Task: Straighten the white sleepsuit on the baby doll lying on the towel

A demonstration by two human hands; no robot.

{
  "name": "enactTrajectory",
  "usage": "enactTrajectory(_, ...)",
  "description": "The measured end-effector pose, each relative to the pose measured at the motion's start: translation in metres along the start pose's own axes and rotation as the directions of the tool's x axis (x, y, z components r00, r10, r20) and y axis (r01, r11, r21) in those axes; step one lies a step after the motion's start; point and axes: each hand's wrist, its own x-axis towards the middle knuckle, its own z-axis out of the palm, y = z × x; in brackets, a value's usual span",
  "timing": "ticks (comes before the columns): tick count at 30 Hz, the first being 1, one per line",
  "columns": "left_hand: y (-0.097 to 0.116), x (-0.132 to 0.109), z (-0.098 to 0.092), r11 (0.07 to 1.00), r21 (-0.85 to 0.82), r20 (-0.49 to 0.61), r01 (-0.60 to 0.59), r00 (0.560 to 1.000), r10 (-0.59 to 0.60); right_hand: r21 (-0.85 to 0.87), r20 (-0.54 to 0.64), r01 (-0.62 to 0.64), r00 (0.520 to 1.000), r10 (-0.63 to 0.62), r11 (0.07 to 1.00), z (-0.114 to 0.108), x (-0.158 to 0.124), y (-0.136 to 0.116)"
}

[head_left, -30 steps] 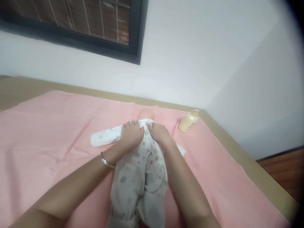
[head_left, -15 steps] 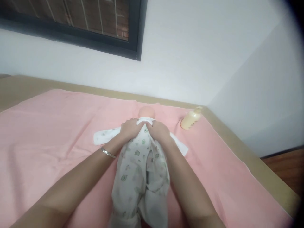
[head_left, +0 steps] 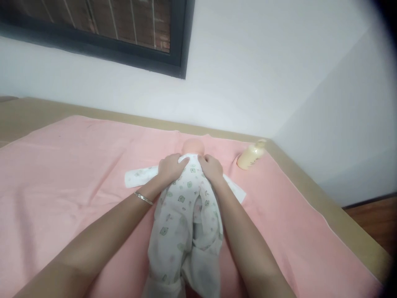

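Note:
A baby doll with a smooth pink head point(head_left: 193, 146) lies at the middle of the pink sheet, its feet end toward me. It wears a white romper point(head_left: 182, 198) printed with small green bear faces, and the sleeves stretch out to both sides. My left hand point(head_left: 172, 167) is closed around the romper's left shoulder, thumb on top near the collar. The other shoulder is in my right hand point(head_left: 212, 167), its thumb also beside the neckline. Both hands' fingertips are hidden behind the cloth. An opening shows in the romper's right leg. My left wrist carries a silver bracelet point(head_left: 143, 198).
A feeding bottle point(head_left: 251, 155) with a pale yellow body leans on the sheet at the back right. The pink sheet point(head_left: 77, 165) covers a tan mattress or platform point(head_left: 350, 236). Behind it rise a white wall and a dark-framed window point(head_left: 182, 54).
My thumbs have moved apart from the middle of the collar toward the shoulders. The pinched cloth at the neckline now lies flatter. The doll and the bottle stay in place.

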Motion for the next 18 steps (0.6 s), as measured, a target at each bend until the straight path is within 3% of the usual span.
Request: enactTrajectory(18, 0.003, -0.0007, -0.0039, 0.999, -0.002, 0.037, 0.042, 0.998, -0.042, -0.023, 0.005, -0.007, 1.0, 0.007, 1.0, 0.0, -0.0002, -0.0006)
